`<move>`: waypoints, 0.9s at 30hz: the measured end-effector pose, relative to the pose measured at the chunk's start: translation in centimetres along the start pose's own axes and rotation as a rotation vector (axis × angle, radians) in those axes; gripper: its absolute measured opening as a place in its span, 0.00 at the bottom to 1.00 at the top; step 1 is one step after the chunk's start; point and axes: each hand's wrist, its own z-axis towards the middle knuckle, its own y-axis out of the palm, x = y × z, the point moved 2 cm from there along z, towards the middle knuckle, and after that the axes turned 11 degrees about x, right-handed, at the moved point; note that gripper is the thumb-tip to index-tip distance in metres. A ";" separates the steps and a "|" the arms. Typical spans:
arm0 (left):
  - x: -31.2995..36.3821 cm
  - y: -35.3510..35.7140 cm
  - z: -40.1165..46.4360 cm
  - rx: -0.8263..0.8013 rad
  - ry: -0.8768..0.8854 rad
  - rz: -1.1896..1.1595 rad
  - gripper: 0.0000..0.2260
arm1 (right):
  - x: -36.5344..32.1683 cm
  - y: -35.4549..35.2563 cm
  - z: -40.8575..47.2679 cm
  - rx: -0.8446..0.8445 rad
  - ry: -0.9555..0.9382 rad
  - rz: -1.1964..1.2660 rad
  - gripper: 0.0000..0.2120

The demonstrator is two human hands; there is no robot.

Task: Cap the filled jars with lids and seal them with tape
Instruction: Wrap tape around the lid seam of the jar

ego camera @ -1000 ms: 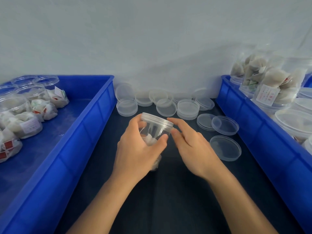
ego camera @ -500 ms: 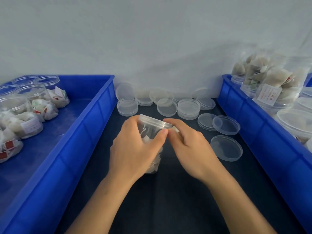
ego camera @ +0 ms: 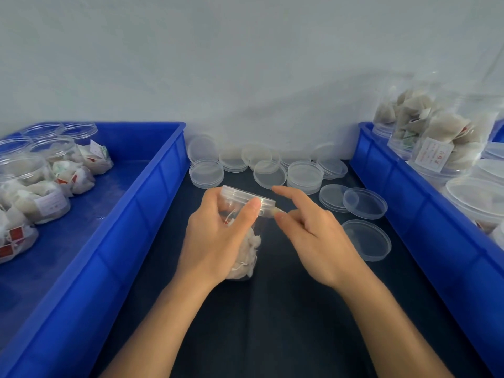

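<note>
The left hand (ego camera: 215, 236) has its grip wrapped around a clear jar (ego camera: 245, 241), thumb tip pressed on the rim of the lid (ego camera: 246, 199) that already sits on top. The jar is tilted, its top leaning toward 1 o'clock, and pale tea bags (ego camera: 246, 253) fill its lower part. The right hand (ego camera: 313, 236) sits just at 3 o'clock of the lid; its thumb and a bent finger pinch something small and pale at the lid's edge, too blurred to tell what it is, while the index finger (ego camera: 289, 193) points out straight toward 11 o'clock. Both hands are above the dark surface (ego camera: 272, 323), near its middle.

At 12 o'clock of the jar, loose lids (ego camera: 304, 173) lie in low stacks along the wall (ego camera: 245, 64), and three more lie singly at 2 to 3 o'clock. A blue bin (ego camera: 109, 241) at 9 o'clock holds open jars (ego camera: 32, 184) of tea bags lying on their sides. A second blue bin (ego camera: 409, 214) at 3 o'clock holds capped filled jars (ego camera: 450, 143).
</note>
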 end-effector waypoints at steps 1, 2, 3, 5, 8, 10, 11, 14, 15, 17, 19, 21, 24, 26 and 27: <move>0.0 0.0 0.0 -0.009 -0.009 -0.003 0.24 | 0.2 -0.1 0.0 -0.001 0.001 0.023 0.17; 0.0 0.0 0.0 -0.016 -0.019 -0.007 0.24 | 0.3 -0.1 0.1 -0.001 0.001 0.038 0.17; 0.0 -0.1 0.1 -0.021 -0.028 -0.012 0.25 | 0.4 -0.1 0.1 -0.002 0.001 0.049 0.17; -0.1 -0.1 0.1 -0.033 -0.039 -0.029 0.26 | 0.6 0.1 0.2 -0.007 0.004 0.067 0.17; -0.3 -0.1 0.2 -0.075 -0.045 -0.067 0.26 | 0.8 0.2 0.2 -0.050 0.026 0.099 0.17; -0.4 -0.2 0.3 -0.101 -0.047 -0.106 0.26 | 0.7 0.2 0.2 -0.093 0.030 0.116 0.15; -0.5 -0.2 0.4 -0.116 -0.049 -0.126 0.26 | 0.6 0.2 0.1 -0.104 0.031 0.135 0.15; -0.6 -0.1 0.5 -0.159 -0.057 -0.145 0.27 | 0.5 0.2 0.2 -0.097 0.041 0.194 0.13; -0.7 -0.1 0.5 -0.168 -0.061 -0.145 0.27 | 0.5 0.2 0.2 -0.090 0.048 0.197 0.13; -0.7 0.0 0.5 -0.170 -0.058 -0.125 0.28 | 0.4 0.1 0.2 -0.076 0.057 0.198 0.13; -0.6 0.0 0.5 -0.115 -0.020 -0.062 0.31 | 0.3 0.1 0.1 -0.056 0.057 0.183 0.12; -0.4 -0.3 0.3 0.014 0.058 0.013 0.34 | 0.1 0.1 0.0 -0.036 0.057 0.156 0.12; 0.0 -0.4 -0.2 0.083 0.167 0.081 0.30 | -0.6 0.3 -0.2 -0.013 0.033 0.106 0.13; 0.1 0.1 -0.6 0.025 0.174 0.124 0.31 | -0.7 0.3 -0.3 -0.007 0.023 0.066 0.14; 0.0 0.3 -0.6 0.002 0.176 0.140 0.33 | -0.6 0.3 -0.3 -0.015 0.029 0.058 0.15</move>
